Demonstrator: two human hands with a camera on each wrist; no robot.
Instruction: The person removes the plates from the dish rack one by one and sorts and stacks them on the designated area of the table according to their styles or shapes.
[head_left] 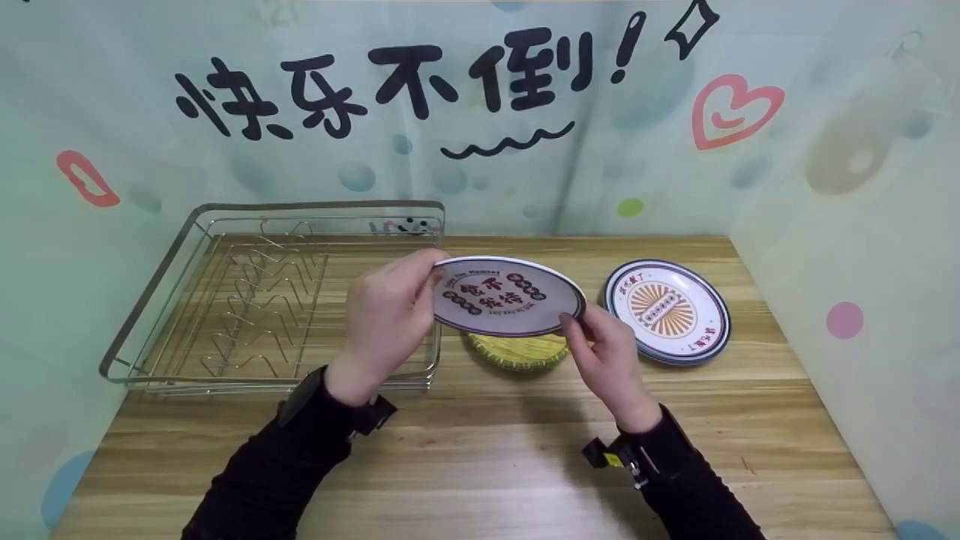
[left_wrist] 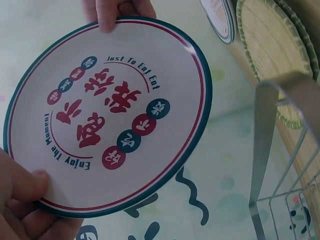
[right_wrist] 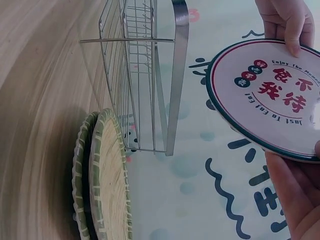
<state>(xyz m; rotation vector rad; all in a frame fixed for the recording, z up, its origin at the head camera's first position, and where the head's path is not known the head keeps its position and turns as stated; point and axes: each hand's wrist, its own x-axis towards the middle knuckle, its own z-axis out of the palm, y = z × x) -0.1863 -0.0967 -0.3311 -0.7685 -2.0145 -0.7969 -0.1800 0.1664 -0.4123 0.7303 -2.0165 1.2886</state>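
Observation:
Between my two hands a white plate [head_left: 510, 297] with a dark teal rim, a thin red ring and red lettering is held up above the table. My left hand [head_left: 394, 315] pinches its left edge, thumb on the printed face in the left wrist view. At the opposite edge my right hand [head_left: 609, 360] grips the rim between thumb and fingers. Below the plate, and partly hidden by it, lie round woven trays [head_left: 519, 352] with green stitched edges, stacked in the right wrist view [right_wrist: 112, 175].
A metal wire dish rack [head_left: 274, 300] with upright dividers stands on the left of the wooden table [head_left: 480, 465]. To the right lies a stack of plates [head_left: 667, 313], the top one bearing an orange sunburst. A printed curtain [head_left: 495, 187] rises behind.

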